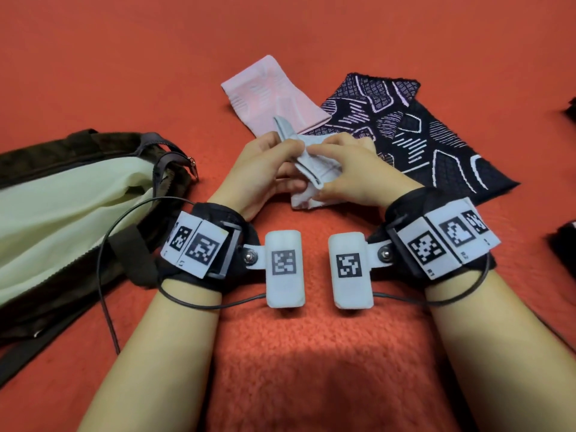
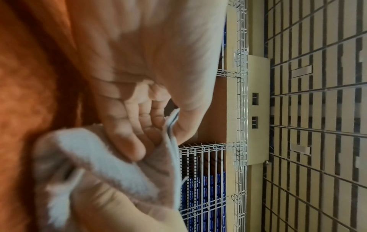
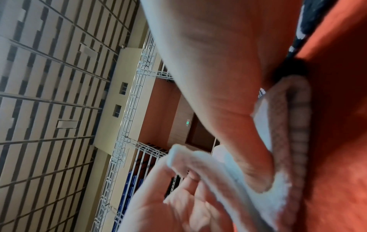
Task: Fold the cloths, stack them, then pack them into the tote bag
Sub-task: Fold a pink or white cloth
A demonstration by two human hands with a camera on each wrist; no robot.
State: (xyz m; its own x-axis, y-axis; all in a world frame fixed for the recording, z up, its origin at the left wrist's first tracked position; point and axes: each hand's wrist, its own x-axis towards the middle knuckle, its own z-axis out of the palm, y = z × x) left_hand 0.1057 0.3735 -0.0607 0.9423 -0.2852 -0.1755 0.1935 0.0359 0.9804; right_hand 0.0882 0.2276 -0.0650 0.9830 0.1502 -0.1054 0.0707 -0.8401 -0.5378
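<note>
A small pale grey cloth (image 1: 307, 169) is bunched between both hands just above the red carpet. My left hand (image 1: 268, 163) grips its left side, thumb and fingers curled round the fabric (image 2: 123, 171). My right hand (image 1: 346, 173) pinches the right side of the same cloth (image 3: 264, 202). Behind them lie a folded pink cloth (image 1: 271, 95) and a black cloth (image 1: 414, 135) with a white line pattern, partly overlapping. The dark brown tote bag (image 1: 46, 157) with pale green lining (image 1: 62, 210) lies open on the left.
The red carpet (image 1: 311, 353) covers the whole floor in view. Dark objects (image 1: 564, 254) sit at the right edge. A thin black cable (image 1: 106, 254) loops from my left wristband across the bag. The wrist views show a tall hall with metal railings behind the hands.
</note>
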